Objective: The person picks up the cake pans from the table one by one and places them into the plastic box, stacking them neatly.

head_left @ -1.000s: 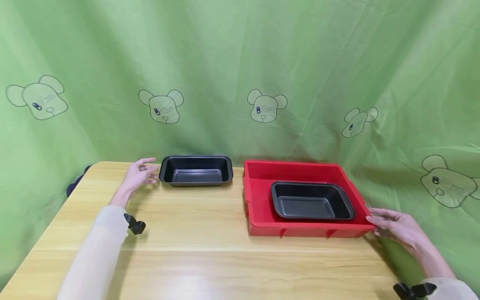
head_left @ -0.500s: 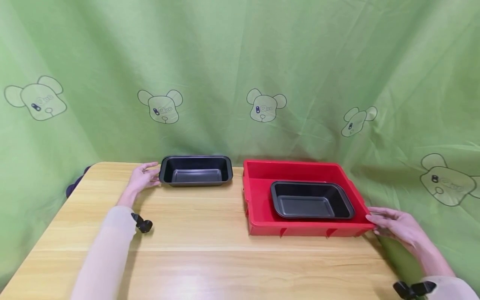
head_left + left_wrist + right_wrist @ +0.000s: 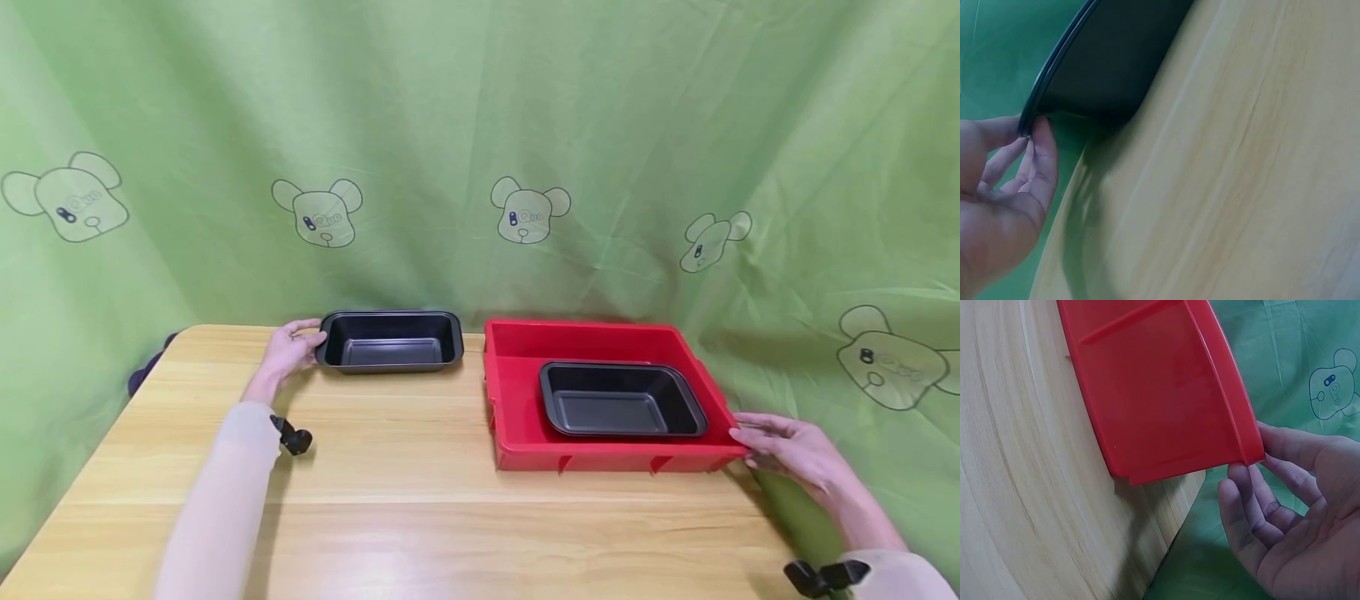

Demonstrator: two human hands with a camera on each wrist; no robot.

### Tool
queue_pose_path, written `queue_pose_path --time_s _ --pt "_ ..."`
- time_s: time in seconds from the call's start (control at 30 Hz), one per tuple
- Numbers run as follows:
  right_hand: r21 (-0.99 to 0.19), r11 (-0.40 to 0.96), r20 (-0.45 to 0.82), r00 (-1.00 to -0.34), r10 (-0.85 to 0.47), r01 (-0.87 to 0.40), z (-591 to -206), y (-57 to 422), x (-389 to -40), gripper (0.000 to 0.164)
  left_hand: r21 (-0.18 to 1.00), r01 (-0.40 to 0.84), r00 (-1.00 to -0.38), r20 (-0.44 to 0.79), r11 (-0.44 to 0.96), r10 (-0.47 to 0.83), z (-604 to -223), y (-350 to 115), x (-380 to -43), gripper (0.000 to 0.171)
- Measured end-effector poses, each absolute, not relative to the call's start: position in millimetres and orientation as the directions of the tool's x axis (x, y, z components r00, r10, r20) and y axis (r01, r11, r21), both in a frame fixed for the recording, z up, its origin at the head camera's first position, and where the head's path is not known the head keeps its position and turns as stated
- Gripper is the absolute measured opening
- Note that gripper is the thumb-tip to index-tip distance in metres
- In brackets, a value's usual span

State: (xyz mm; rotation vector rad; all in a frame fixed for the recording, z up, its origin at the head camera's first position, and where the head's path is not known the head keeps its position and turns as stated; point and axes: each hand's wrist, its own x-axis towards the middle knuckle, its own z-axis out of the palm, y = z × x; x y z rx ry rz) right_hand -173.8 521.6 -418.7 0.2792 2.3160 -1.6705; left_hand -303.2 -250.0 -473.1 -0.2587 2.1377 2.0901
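At the back left of the table stands a black loaf pan (image 3: pixel 389 342). My left hand (image 3: pixel 288 350) pinches the rim at its left end. In the left wrist view the thumb and a finger of that hand (image 3: pixel 1010 187) meet on the rim of the pan (image 3: pixel 1116 62). A second loaf pan (image 3: pixel 622 404) lies inside a red plastic bin (image 3: pixel 615 458) on the right. My right hand (image 3: pixel 795 454) holds the bin's right front corner. Close up, thumb and fingers of the right hand (image 3: pixel 1297 512) pinch the lip of the bin (image 3: pixel 1154 394).
Both containers rest on a pale wooden table (image 3: pixel 360 483). A green curtain (image 3: pixel 420 150) with printed bear heads hangs right behind the table and along its sides. A dark purple item (image 3: pixel 146 367) shows past the left table edge.
My left hand has moved right to the left loaf pan and now grips its rim. The right hand stays at the bin corner, and both pans keep their places.
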Motion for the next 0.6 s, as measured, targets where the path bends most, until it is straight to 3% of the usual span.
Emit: queue_pose_path --time_s 0.23,0.6 --pt "-0.886 0.343 -0.330 -0.944 0.003 0.311 -418.3 521.0 -175.3 0.033 0.976 -0.204 -0.979 -0.203 0.080 -0.012 -481.4 -255.7 -308.4 0.066" --pt "-0.887 0.339 -0.333 -0.943 0.002 0.314 -417.2 520.4 -174.7 0.032 0.971 -0.237 -0.970 -0.239 0.041 0.048 -479.2 -260.6 -303.3 0.070"
